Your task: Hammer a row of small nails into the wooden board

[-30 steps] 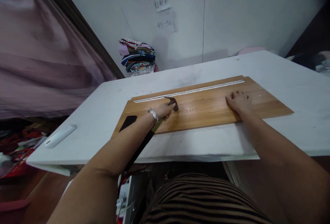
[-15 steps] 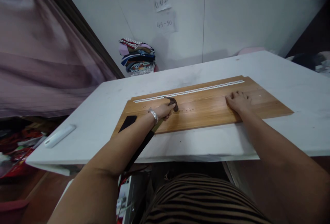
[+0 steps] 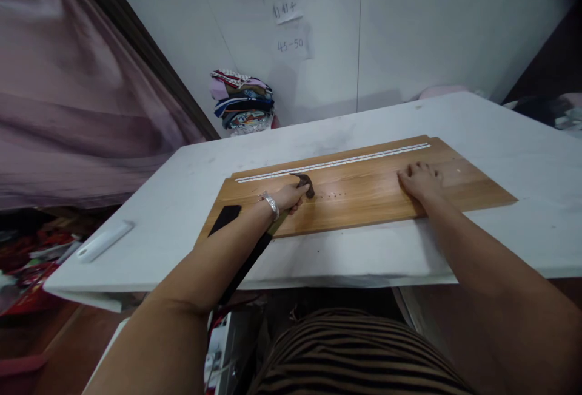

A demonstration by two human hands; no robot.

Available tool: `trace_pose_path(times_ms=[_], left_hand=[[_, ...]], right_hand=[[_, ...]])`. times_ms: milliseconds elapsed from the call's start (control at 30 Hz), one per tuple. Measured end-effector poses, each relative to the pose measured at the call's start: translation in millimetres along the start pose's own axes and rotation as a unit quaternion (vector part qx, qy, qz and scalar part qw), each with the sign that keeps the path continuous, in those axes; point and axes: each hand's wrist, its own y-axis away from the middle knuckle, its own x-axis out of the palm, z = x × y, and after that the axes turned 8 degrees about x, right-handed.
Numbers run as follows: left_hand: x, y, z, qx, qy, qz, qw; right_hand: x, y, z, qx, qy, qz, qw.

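My left hand (image 3: 290, 197), with a bracelet at the wrist, grips a claw hammer (image 3: 308, 187) close below its head. The hammer's dark lower handle slants back beside my forearm toward the table's near edge. Its head is low over a wooden board (image 3: 373, 182); whether it touches the wood I cannot tell. To the right of the head runs a row of several small nails or holes (image 3: 335, 195). My right hand (image 3: 421, 180) rests on the board's right part, fingers bent and apart, holding nothing.
A white strip (image 3: 334, 162) lies along the board's far side, and a black flat object (image 3: 226, 218) on its left end. The white table (image 3: 291, 261) also carries a white elongated object (image 3: 105, 241) at left. Behind stands a stack of folded cloth (image 3: 244, 102) by the wall.
Both hands and the hammer stay practically in place. The view has shifted very slightly.
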Motion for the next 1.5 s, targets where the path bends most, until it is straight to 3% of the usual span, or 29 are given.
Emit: trace_pose_path(times_ms=[1500], left_hand=[[-2.3, -4.9, 5.7, 0.0, 0.016, -0.005, 1.0]], right_hand=[[-2.5, 2.4, 1.7, 0.001, -0.011, 0.001, 1.0]])
